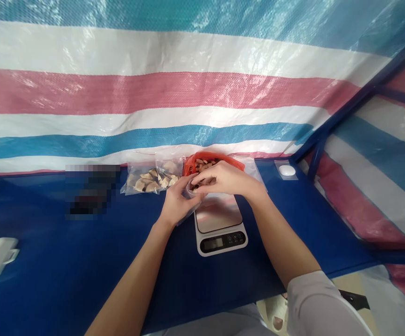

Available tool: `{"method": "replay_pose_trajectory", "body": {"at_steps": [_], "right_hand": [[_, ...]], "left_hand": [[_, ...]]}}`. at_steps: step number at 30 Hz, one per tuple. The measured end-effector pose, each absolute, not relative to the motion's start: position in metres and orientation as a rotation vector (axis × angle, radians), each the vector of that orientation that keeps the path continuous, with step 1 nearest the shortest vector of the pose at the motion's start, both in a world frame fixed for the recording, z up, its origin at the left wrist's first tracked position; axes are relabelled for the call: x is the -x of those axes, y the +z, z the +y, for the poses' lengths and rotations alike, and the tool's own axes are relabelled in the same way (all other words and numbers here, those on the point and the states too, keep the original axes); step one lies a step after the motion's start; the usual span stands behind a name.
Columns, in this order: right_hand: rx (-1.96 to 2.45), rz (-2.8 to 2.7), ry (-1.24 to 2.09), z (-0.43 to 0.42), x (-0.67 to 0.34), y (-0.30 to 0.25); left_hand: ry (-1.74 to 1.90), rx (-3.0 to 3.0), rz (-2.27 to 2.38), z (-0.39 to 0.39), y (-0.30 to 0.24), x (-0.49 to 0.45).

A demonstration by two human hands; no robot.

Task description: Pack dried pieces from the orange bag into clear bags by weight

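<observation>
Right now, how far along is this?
Done: a clear bag of pale pieces lies filled beyond the left of the kitchen scale. In hand: the left hand holds a small clear container, the right hand over it, brown pieces at its mouth. Left: a red bag still holds brown pieces.

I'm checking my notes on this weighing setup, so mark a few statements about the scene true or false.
A white digital kitchen scale stands on a dark blue table cover, below the hands: true.

The left hand holds a small clear plastic container: true.

The right hand rests on the scale's display: false; it is above the silver weighing platform, over the container.

A red plastic bag of brown pieces lies in front of the scale, nearest the person: false; it lies beyond the scale.

A clear plastic bag of pale slices lies left of the red bag: true.
</observation>
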State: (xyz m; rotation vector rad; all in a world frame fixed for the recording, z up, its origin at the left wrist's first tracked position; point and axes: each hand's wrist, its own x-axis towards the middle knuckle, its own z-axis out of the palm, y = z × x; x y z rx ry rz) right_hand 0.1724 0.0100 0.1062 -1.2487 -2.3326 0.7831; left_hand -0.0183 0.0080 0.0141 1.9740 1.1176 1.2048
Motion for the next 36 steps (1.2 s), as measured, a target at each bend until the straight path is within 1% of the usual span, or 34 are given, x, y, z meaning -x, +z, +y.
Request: {"method": "replay_pose_trajectory", "body": {"at_steps": [3,9,13,17,22,29,36], "right_hand": [[1.142,-2.248,0.936,0.013,-0.178,0.104],[1.082,-2.154,0.891,0.022,-0.199,0.101],[1.154,-2.09,0.795,0.032,-0.211,0.089],[1.321,-2.166,0.659,0.04,-0.211,0.076],[1.551,-2.286,0.444,0.043,-0.193,0.068],[1.555,-2.424,0.323,0.04,-0.167,0.063],[1.518,-2.453,0.248,0.037,-0.152,0.056]], "left_hand": [[1.217,-1.937,1.136,0.009,0.014,0.019],[1.251,-1.867,1.155,0.009,0.014,0.026],[1.265,-1.779,1.164,0.01,0.022,0.034],[1.334,-1.673,1.149,0.017,0.035,0.041],[1.41,-1.754,1.154,0.02,0.034,0.043],[1.348,-1.802,1.218,0.014,0.01,0.044],[1.375,-1.697,1.185,0.014,0.007,0.048]]}}
